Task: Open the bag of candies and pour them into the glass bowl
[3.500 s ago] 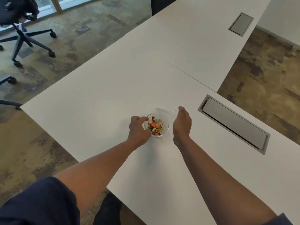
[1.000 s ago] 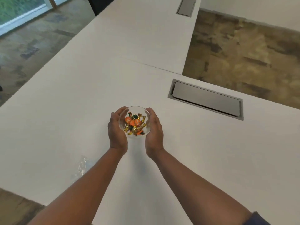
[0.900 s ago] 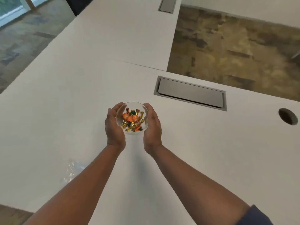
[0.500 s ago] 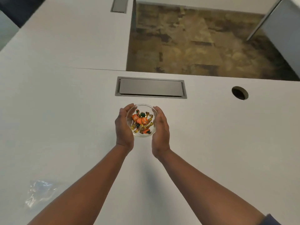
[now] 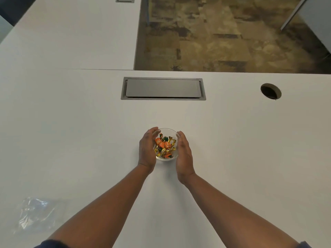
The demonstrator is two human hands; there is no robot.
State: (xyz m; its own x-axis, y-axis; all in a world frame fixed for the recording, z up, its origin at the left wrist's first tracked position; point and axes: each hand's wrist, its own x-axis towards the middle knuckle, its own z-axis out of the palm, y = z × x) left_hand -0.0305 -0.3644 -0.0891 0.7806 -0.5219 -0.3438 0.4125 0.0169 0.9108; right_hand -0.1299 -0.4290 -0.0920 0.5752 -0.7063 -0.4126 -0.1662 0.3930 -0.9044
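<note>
A small glass bowl (image 5: 166, 130) stands on the white table (image 5: 86, 140), holding several orange, green and gold wrapped candies (image 5: 163, 146). My left hand (image 5: 147, 150) cups the bowl's left side. My right hand (image 5: 184, 156) lies flat against its right side, fingers at the rim. The clear plastic bag (image 5: 34, 213) lies crumpled and empty on the table at the near left, away from both hands.
A grey cable hatch (image 5: 163, 88) is set into the table beyond the bowl, with a round cable hole (image 5: 270, 91) to its right. A second white table (image 5: 71, 33) joins at the far left. Brown carpet floor (image 5: 223, 33) lies past the far edge.
The bag has left my right hand and now lies at the near left. Both hands closed around the bowl, which sits farther from the hatch than half a second ago.
</note>
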